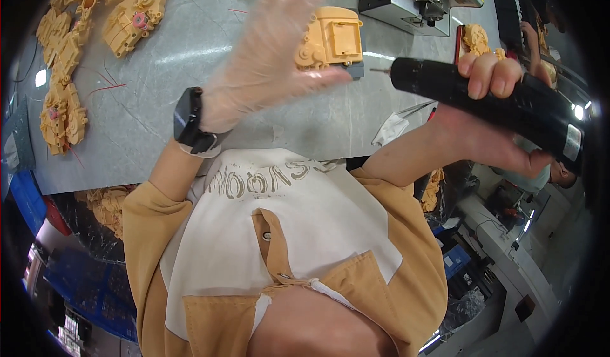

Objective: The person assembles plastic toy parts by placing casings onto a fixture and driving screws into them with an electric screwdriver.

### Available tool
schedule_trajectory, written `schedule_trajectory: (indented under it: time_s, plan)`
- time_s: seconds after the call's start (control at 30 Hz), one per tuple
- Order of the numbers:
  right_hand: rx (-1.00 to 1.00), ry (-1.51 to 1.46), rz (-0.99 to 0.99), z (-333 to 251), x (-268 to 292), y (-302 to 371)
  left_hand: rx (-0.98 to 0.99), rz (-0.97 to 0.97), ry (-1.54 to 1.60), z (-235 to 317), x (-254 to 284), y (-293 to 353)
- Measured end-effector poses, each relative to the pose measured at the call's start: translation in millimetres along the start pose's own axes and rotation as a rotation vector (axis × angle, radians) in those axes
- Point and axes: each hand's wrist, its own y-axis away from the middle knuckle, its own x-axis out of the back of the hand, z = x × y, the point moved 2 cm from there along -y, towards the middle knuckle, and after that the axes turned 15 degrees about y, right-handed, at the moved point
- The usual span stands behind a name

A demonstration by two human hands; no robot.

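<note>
My left hand [267,58], in a clear plastic glove, is stretched out over the grey table [159,115]. Its thumb points right, and the fingertips run past the upper edge of the picture. Partly behind it sits a yellow-orange plastic housing [340,36] with a square recess, resting on a dark grey block [357,70]. My right hand [489,80] is bare and wrapped round a black electric screwdriver [432,77]. The tool lies nearly level, its thin bit aimed left at the housing's lower right corner, a short gap away.
Several similar housings [135,21] with pinkish-red parts line the table's left side, among thin red wires [108,88]. A grey metal machine [387,7] stands at the far right. A crumpled white piece [391,128] lies near the right front edge. Other people are at the right.
</note>
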Motion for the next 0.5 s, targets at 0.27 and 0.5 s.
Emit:
schedule_trajectory:
  time_s: [0.27, 0.5]
  plan:
    - [0.008, 0.142, -0.009, 29, -64, -26, 0.064, -0.013, -0.115, -33, -1, 24]
    - [-0.032, 0.225, 0.037, 54, -70, -34, 0.122, 0.014, -0.103, -36, -1, 30]
